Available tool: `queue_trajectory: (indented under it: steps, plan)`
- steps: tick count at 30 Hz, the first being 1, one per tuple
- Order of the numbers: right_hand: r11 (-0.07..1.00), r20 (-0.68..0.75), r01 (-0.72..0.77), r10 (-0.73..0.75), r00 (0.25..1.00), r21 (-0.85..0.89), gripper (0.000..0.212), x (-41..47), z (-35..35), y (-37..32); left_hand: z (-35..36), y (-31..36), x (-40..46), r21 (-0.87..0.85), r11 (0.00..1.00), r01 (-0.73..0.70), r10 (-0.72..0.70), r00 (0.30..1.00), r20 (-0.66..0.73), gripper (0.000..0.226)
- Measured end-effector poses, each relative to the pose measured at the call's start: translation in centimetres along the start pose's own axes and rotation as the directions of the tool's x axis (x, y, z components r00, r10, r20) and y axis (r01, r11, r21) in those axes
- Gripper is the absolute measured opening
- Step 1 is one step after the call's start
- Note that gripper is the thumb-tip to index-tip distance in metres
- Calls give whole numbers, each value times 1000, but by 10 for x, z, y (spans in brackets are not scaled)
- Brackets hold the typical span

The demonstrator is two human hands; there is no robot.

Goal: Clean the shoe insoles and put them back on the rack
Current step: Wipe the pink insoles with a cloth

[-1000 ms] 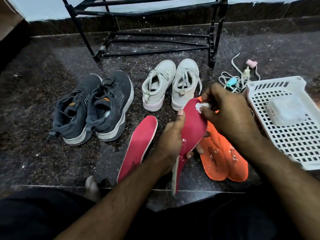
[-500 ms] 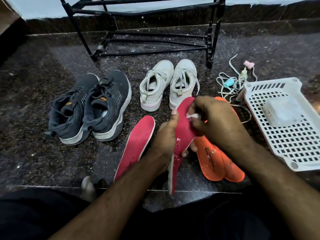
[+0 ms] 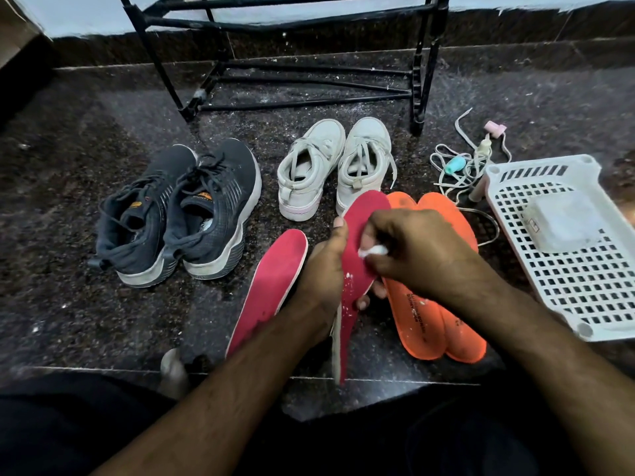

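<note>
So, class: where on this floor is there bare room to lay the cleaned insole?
Free: floor left of the dark shoes, and between the rack and basket. Crowded: around the orange insoles and laces.

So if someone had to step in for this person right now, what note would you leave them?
Left hand: holds the red insole up on edge.
Right hand: pinches a small white wipe against that insole's face, mid-clean.
On the floor: second red insole to the left; two orange insoles, overlapping, to the right; dark sneakers and white sneakers in front of the black rack, which shows nothing on its bars.
Done: cannot tell which insoles are finished; white flecks show on the held one.
Left: finish wiping, do the others as needed, return them to the rack.
</note>
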State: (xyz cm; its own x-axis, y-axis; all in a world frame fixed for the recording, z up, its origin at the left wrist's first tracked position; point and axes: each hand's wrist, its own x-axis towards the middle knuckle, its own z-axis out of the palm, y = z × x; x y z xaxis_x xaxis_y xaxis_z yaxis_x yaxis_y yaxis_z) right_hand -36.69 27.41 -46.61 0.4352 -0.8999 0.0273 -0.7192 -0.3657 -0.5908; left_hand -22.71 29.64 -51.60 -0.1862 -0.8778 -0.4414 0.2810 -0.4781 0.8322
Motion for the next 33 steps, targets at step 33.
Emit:
queue_trajectory:
  steps: [33]
  plan:
    - [993,-97,-118,118,988,4,18,-1,-5,14,0,4,-1,12,1000,-16,15,999,38,79]
